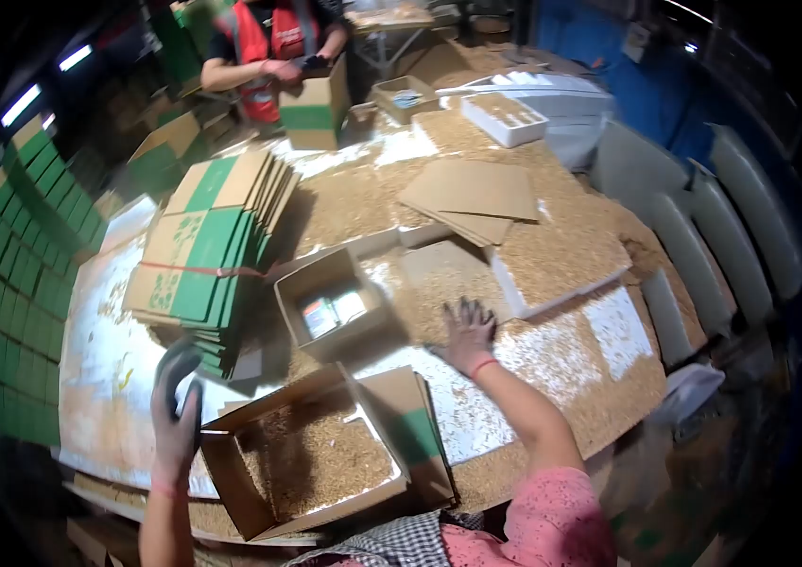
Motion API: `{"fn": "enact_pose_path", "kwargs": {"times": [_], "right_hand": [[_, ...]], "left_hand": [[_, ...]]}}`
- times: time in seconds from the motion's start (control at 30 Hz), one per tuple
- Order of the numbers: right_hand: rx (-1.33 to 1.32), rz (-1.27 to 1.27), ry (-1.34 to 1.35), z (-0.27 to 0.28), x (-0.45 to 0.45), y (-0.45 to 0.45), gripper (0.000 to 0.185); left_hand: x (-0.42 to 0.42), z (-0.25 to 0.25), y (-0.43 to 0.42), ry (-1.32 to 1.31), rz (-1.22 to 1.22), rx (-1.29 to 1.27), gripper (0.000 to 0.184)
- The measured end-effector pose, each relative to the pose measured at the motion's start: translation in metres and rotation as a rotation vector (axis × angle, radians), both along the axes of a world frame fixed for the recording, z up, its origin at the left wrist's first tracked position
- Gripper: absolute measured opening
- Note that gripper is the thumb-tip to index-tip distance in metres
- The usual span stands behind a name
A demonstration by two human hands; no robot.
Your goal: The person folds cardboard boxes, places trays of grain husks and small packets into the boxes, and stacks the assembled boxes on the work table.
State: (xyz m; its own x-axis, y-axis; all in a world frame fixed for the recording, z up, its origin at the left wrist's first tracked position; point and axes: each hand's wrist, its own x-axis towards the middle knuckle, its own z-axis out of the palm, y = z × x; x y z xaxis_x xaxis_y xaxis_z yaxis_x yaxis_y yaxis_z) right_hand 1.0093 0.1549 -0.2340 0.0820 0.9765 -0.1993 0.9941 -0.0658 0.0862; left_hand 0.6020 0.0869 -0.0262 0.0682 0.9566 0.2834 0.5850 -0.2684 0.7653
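My left hand (179, 402), in a grey-palmed glove, is raised at the left edge of an open cardboard box (221, 472), fingers apart. Inside that box lies a layer of brown granular material (316, 458). My right hand (470, 335), also gloved, is spread at the near edge of a shallow tray (505, 283) with loose granules in it. Between my hands and farther off stands a smaller open box (297, 321) holding small packets (335, 312). Left of it is a tied stack of flattened green-and-brown cartons (198, 236). Green-striped flat cardboard (410, 425) lies beside the large box.
Across the table (98, 331), a person in a red vest (273, 47) handles a green-striped box (311, 118). Loose cardboard sheets (476, 194) and a white tray (505, 118) lie beyond my right hand. Green cartons (4, 321) are stacked at left; grey chair-like shapes (741, 227) stand right.
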Motion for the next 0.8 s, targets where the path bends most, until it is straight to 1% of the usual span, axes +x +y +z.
{"fn": "enact_pose_path", "kwargs": {"times": [0.03,0.1,0.13,0.17,0.2,0.23,0.27,0.3,0.33,0.4,0.43,0.47,0.5,0.53,0.57,0.6,0.63,0.7,0.73,0.77,0.8], "right_hand": [[0.047,0.012,-0.016,-0.014,0.012,0.009,0.078],[0.109,-0.064,-0.182,-0.018,0.033,0.038,0.072],[0.021,-0.097,-0.062,-0.011,0.047,0.053,0.07],[-0.062,-0.132,0.052,0.002,0.056,0.061,0.069],[-0.006,-0.048,0.194,0.021,0.058,0.057,0.069],[-0.007,-0.04,0.198,0.037,0.052,0.05,0.069],[0.02,0.068,0.174,0.05,0.039,0.039,0.072],[0.044,0.175,0.15,0.051,0.027,0.029,0.074],[0.035,0.177,0.154,0.036,0.018,0.019,0.074],[0.117,0.282,0.033,0.001,0.004,0.004,0.078],[0.08,0.25,0.073,-0.005,0.002,0.002,0.08],[0.06,0.168,0.113,-0.012,0.003,0.008,0.081],[0.039,0.088,0.154,-0.012,0.003,0.013,0.081],[0.038,0.081,0.159,-0.014,0.001,0.017,0.081],[-0.012,0.117,0.086,-0.014,-0.003,0.022,0.078],[-0.06,0.157,0.01,-0.011,-0.005,0.027,0.075],[-0.053,0.156,0.011,-0.003,-0.004,0.034,0.075],[-0.122,0.141,-0.08,0.019,0.002,0.047,0.071],[-0.085,0.111,-0.108,0.026,0.012,0.049,0.066],[-0.05,0.08,-0.136,0.033,0.021,0.05,0.061],[-0.031,-0.016,-0.012,0.039,0.038,0.051,0.055]], "left_hand": [[0.013,0.006,0.025,-0.039,-0.084,-0.063,0.037],[0.056,0.016,0.072,0.136,-0.243,-0.18,0.039],[0.068,0.002,0.098,0.335,-0.282,-0.115,0.038],[0.077,-0.021,0.127,0.531,-0.325,-0.043,0.037],[0.085,-0.042,0.153,0.679,-0.458,-0.007,0.037],[0.092,-0.066,0.178,0.824,-0.594,0.027,0.038],[0.098,-0.097,0.203,0.954,-0.67,-0.022,0.04],[0.101,-0.127,0.221,1.082,-0.749,-0.076,0.042],[0.105,-0.151,0.229,1.161,-0.787,-0.057,0.038],[0.104,-0.19,0.245,1.346,-0.857,-0.007,0.032],[0.109,-0.196,0.247,1.432,-0.817,-0.028,0.028],[0.104,-0.216,0.255,1.398,-0.752,0.034,0.027],[0.106,-0.214,0.256,1.363,-0.687,0.094,0.026],[0.107,-0.211,0.26,1.368,-0.695,0.095,0.026],[0.106,-0.205,0.266,1.569,-0.765,-0.032,0.028],[0.109,-0.184,0.263,1.766,-0.827,-0.166,0.03],[0.106,-0.162,0.258,1.77,-0.822,-0.162,0.03],[0.09,-0.126,0.25,1.318,-0.926,-0.066,0.037],[0.081,-0.125,0.239,1.32,-0.786,0.335,0.043],[0.076,-0.123,0.235,1.316,-0.775,0.338,0.043],[0.079,-0.108,0.226,1.28,-0.735,0.248,0.046]]}}
